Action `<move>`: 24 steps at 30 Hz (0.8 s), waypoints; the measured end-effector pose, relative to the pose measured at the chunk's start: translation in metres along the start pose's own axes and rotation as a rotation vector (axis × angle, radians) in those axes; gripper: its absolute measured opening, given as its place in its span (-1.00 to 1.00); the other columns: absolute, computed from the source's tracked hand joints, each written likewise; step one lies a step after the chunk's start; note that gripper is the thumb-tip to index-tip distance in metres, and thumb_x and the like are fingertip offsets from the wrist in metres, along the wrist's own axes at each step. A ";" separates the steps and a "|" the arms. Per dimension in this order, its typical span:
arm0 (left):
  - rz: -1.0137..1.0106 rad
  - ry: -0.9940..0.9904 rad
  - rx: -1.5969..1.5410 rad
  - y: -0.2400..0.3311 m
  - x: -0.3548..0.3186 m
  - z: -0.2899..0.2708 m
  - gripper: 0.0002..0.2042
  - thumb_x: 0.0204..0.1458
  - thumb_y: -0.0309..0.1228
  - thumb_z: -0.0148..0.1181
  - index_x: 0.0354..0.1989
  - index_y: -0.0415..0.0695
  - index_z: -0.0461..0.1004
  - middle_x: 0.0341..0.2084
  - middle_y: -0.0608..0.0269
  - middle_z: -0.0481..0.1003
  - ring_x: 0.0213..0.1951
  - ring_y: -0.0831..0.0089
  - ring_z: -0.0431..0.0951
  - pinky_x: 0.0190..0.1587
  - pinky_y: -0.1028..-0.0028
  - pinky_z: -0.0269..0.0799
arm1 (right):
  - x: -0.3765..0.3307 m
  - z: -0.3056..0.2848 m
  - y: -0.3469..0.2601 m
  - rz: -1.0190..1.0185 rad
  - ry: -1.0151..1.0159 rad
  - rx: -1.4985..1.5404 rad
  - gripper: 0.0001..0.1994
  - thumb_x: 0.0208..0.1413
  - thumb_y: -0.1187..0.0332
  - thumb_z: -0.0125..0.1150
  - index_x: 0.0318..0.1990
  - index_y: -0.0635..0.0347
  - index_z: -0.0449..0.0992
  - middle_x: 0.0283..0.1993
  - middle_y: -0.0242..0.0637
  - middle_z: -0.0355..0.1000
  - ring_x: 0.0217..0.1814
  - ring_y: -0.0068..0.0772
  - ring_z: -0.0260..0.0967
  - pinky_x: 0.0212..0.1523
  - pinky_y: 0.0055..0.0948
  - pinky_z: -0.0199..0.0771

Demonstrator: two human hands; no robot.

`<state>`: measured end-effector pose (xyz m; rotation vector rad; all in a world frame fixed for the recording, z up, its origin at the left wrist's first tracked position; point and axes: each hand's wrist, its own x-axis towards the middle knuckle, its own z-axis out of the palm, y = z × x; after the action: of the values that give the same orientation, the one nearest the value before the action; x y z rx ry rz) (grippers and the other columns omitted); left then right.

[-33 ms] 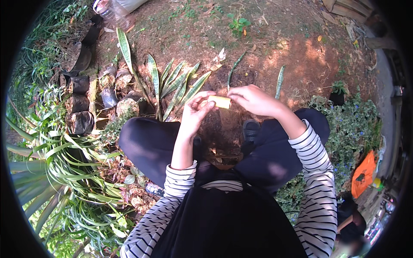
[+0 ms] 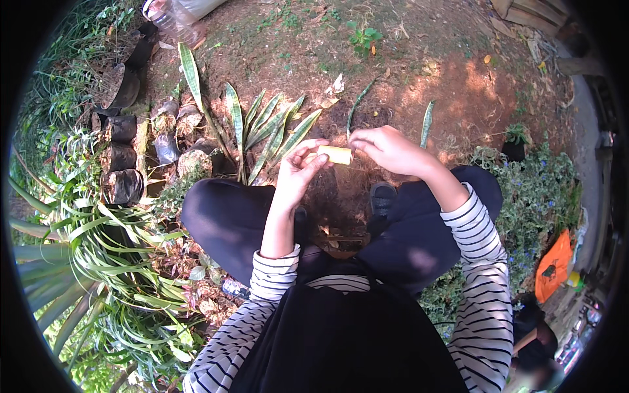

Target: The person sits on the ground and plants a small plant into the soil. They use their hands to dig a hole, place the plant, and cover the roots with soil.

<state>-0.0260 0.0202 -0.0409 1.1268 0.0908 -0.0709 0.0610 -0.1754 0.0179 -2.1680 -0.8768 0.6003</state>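
A small pale-yellow cylinder (image 2: 335, 154), like a short roll, is held level over the ground in front of me. My left hand (image 2: 300, 169) pinches its left end between thumb and fingers. At its right end is my right hand (image 2: 391, 152), palm down, with fingers bent and drawn together. Whatever those fingertips hold, if anything, is too small to make out. Beyond my hands, several variegated snake plant leaves (image 2: 267, 124) lean from the soil on the left. A thin, dark curled leaf (image 2: 358, 105) stands behind the right fingertips, and another upright leaf (image 2: 426, 124) is farther right.
Black plant bags (image 2: 123, 187) line the left side, near long strappy leaves (image 2: 124, 242). A clear plastic bottle (image 2: 175, 25) lies at the far left. Low leafy plants (image 2: 524, 196) and an orange bag (image 2: 553, 265) are on the right. Bare brown soil (image 2: 452, 78) stretches ahead.
My right hand has shifted very slightly to the right, away from the cylinder's end. The left hand and its hold look the same.
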 end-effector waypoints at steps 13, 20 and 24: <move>0.051 0.362 -0.085 -0.006 0.015 -0.012 -0.78 0.02 -0.51 0.13 -0.15 -0.26 0.37 -0.24 0.21 0.42 -0.25 0.48 0.48 -0.17 0.53 0.48 | -0.010 -0.026 0.001 -0.006 -0.024 -0.082 -0.84 0.10 0.39 -0.03 -0.29 0.26 0.46 -0.38 -0.11 0.47 -0.31 -0.12 0.43 -0.28 -0.32 0.36; 0.296 0.528 -0.299 -0.005 0.019 -0.023 -0.82 0.07 -0.49 0.07 -0.18 -0.26 0.31 -0.17 0.17 0.36 -0.16 0.35 0.47 -0.05 0.44 0.46 | -0.014 -0.046 0.012 0.120 -0.094 -0.250 -0.84 0.08 0.38 0.00 -0.30 0.27 0.46 -0.37 -0.10 0.47 -0.29 -0.13 0.43 -0.27 -0.31 0.37; 0.435 0.693 -0.352 0.004 0.017 -0.032 -0.82 0.06 -0.51 0.07 -0.20 -0.28 0.28 -0.18 0.08 0.35 -0.11 0.33 0.45 0.00 0.45 0.43 | -0.039 -0.097 0.031 0.204 0.087 -0.148 -0.83 0.03 0.39 0.10 -0.29 0.30 0.53 -0.36 -0.21 0.48 -0.33 -0.39 0.42 -0.26 -0.46 0.38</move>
<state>-0.0100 0.0509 -0.0526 0.7565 0.4540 0.7039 0.1093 -0.2625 0.0626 -2.4187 -0.6770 0.5494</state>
